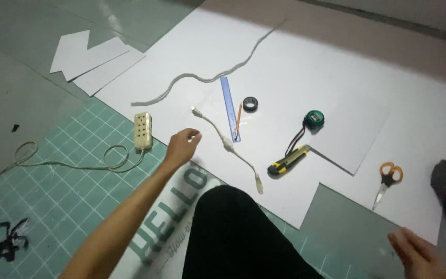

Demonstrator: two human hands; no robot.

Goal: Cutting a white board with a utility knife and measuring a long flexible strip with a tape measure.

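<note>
Floor workspace, seen from above: a person's left hand (182,145) reaches out over the near-left edge of a large white board (311,67), fingers loosely curled, gripping nothing, w/ a short white cable (226,146) just to its right. The cable runs from a small plug at the far end to a connector at the near end, lying loose across the board. The right hand (418,253) hovers low at near right, open and empty, well apart from the orange-handled scissors (386,181).

Left of the reaching hand sits a cream power strip (143,131) on a green cutting mat (73,191), its cord looping off to the left. Farther in: blue ruler (229,108) w/ a pencil (238,119) beside it, roll of black tape (250,104), green tape measure (313,120), yellow utility knife (289,160).

Judgement: a clean pickup of the cable prob. calls for pinching it near the plug end, not mid-length, so the slack doesn't drag the ruler or pencil. Keeping the wrist low and the forearm clear of the strip should avoid nudging it.
</note>
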